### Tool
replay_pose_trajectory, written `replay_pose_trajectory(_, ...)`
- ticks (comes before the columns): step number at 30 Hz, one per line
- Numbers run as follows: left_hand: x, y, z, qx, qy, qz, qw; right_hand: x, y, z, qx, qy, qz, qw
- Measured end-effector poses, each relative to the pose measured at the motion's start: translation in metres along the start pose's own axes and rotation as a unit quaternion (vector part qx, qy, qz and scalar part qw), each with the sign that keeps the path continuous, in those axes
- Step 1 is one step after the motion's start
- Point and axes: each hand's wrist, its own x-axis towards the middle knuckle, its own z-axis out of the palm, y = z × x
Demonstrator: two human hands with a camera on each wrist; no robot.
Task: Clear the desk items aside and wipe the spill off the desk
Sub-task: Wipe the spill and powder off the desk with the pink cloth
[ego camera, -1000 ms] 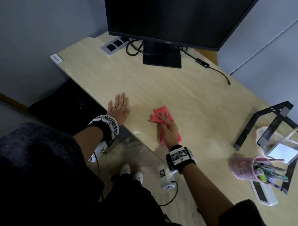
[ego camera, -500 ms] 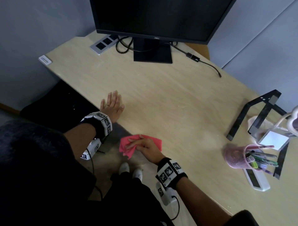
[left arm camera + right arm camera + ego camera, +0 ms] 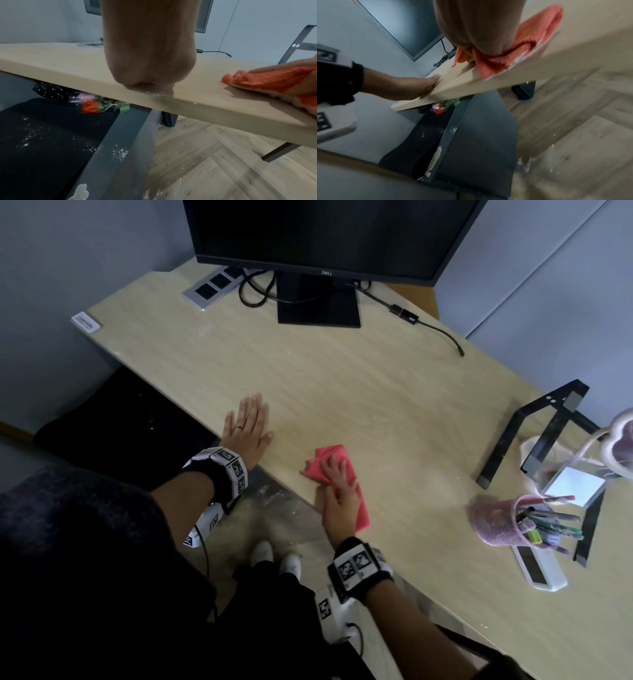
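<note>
Cloth [image 3: 346, 481], from the head view, is lying near the bench [image 3: 376, 392] front edge under the right hand [image 3: 340, 491], its straight fingers pressing; the left hand [image 3: 247, 430] is resting flat and empty; the wrist views are showing the cloth overhanging, risking powder being swept onto the floor.

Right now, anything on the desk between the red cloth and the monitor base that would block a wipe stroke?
Nothing visible. The right hand presses the red cloth at the desk near edge; bare surface runs up to the monitor base. The pen cup stands off to the right.

Grey walls [image 3: 85, 251] meet pale wood-plank floor [image 3: 223, 162] under dim light.
</note>
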Motion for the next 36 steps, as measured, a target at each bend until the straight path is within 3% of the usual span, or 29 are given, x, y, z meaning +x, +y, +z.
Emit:
replay_pose_trajectory(7, 0.001, -0.004, 0.001, 0.000, 0.013, 0.011, 1.000, -0.014, -0.020, 0.038, 0.025, -0.084, -0.038, 0.995)
replay_pose_trajectory(11, -0.002, -0.005, -0.003, -0.024, 0.004, 0.020, 1.000, -0.003, -0.028, 0.022, 0.139, -0.170, 0.041, 0.975)
replay_pose_trajectory(15, -0.004, -0.018, -0.007, -0.014, 0.011, -0.003, 1.000, 0.026, -0.049, -0.018, 0.276, -0.085, 0.120, 0.950)
replay_pose_trajectory(18, -0.003, -0.034, -0.015, -0.041, 0.029, -0.018, 0.999, 0.056, -0.052, -0.041, 0.334, 0.007, 0.084, 0.939)
replay_pose_trajectory(21, -0.001, -0.053, -0.012, -0.040, 0.029, -0.060, 0.997, 0.084, -0.040, -0.030, 0.297, 0.069, 0.096, 0.948)
replay_pose_trajectory(26, 0.000, -0.064, -0.008, -0.044, 0.014, -0.062, 0.997, 0.116, -0.012, 0.028, 0.185, 0.070, 0.106, 0.974)
replay_pose_trajectory(27, 0.000, -0.065, -0.008, -0.044, 0.018, -0.058, 0.997, 0.123, -0.007, 0.043, 0.166, 0.051, 0.098, 0.980)
replay_pose_trajectory(32, 0.001, -0.064, -0.008, -0.037, 0.024, -0.060, 0.997, 0.109, -0.074, 0.092, 0.159, -0.050, 0.028, 0.986)
replay_pose_trajectory(36, -0.002, -0.066, -0.012, -0.039, 0.026, -0.057, 0.997, 0.101, -0.066, 0.119, 0.017, -0.116, -0.067, 0.991)
